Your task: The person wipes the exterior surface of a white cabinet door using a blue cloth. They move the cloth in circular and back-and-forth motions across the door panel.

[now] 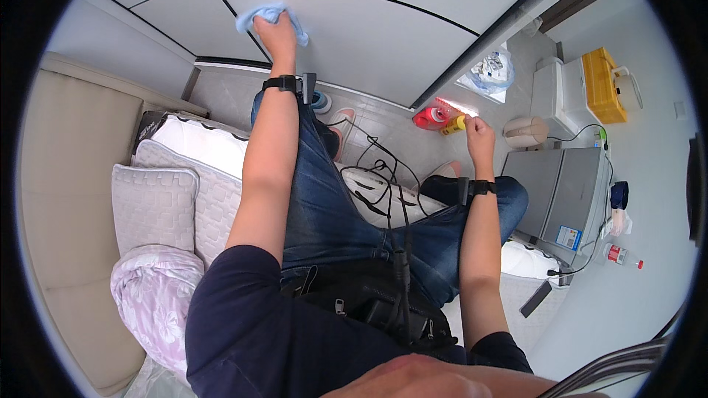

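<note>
A light blue cloth [269, 12] is bunched in my left hand [276, 36], pressed against a white panel [354, 27] near a black seam. My right hand [480, 131] is raised at the right, its fingers closed near the yellow cap of a yellow bottle [453, 125]; whether it touches the bottle I cannot tell. Beside that bottle lies a red plastic bottle [430, 118] on the floor by the panel's lower edge. Black cables [381, 166] hang down between my knees.
At the left, a pillow [155, 204] and a floral bedding bundle [157, 293] lie beside a beige padded headboard [83, 221]. To the right stand a grey refrigerator [547, 193], a yellow crate [603, 85], a beige appliance [525, 132] and a bag-lined bin [492, 72].
</note>
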Motion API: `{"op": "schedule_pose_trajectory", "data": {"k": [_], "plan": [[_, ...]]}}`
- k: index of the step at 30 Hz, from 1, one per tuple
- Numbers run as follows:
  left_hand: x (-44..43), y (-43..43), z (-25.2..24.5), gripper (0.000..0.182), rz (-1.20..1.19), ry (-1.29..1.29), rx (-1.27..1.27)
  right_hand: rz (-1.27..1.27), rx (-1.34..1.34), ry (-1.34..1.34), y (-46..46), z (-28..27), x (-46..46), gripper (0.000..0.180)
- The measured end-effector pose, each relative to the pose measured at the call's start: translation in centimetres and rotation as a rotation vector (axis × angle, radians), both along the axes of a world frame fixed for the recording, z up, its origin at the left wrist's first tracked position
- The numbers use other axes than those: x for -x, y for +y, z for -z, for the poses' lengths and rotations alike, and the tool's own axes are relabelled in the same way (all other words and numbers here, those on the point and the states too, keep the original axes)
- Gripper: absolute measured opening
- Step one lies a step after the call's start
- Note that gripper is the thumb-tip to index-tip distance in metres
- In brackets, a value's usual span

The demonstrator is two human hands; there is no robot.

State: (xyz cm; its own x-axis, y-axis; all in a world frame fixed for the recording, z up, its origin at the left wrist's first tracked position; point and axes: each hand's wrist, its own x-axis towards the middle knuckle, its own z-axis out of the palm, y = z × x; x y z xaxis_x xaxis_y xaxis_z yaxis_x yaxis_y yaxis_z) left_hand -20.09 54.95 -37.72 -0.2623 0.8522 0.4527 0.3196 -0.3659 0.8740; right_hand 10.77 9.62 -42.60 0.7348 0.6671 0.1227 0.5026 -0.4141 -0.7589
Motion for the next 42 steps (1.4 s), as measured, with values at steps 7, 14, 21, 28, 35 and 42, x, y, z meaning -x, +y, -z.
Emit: {"op": "schedule_pose_trajectory", "data": {"k": [7,14,21,28,35,42], "plan": [[-4.0,-6.1,-2.3,0.037,0.364,0.311,-0.337,-0.022,-0.002,-0.010,-0.5,0.3,-0.1,0.046],[-4.0,-4.9,-2.6,0.022,0.378,0.375,-0.567,0.005,0.026,0.000,-1.0,-0.2,0.0,0.045],[-0.2,0.4,-1.1,0.022,0.137,-0.682,0.170,0.022,0.068,0.006,-0.9,-0.5,0.0,0.045],[-2.1,-2.7,-1.8,0.027,0.134,0.199,-0.354,-0.027,0.005,0.009,0.0,0.1,0.2,0.047],[-6.8,-9.4,-2.1,0.029,0.582,0.441,-0.536,-0.025,0.013,0.034,-0.4,0.5,-0.1,0.048],[-5.1,-6.1,-4.1,0.020,0.376,0.400,-0.565,0.005,0.072,-0.011,-1.3,-0.7,0.2,0.048]]}}
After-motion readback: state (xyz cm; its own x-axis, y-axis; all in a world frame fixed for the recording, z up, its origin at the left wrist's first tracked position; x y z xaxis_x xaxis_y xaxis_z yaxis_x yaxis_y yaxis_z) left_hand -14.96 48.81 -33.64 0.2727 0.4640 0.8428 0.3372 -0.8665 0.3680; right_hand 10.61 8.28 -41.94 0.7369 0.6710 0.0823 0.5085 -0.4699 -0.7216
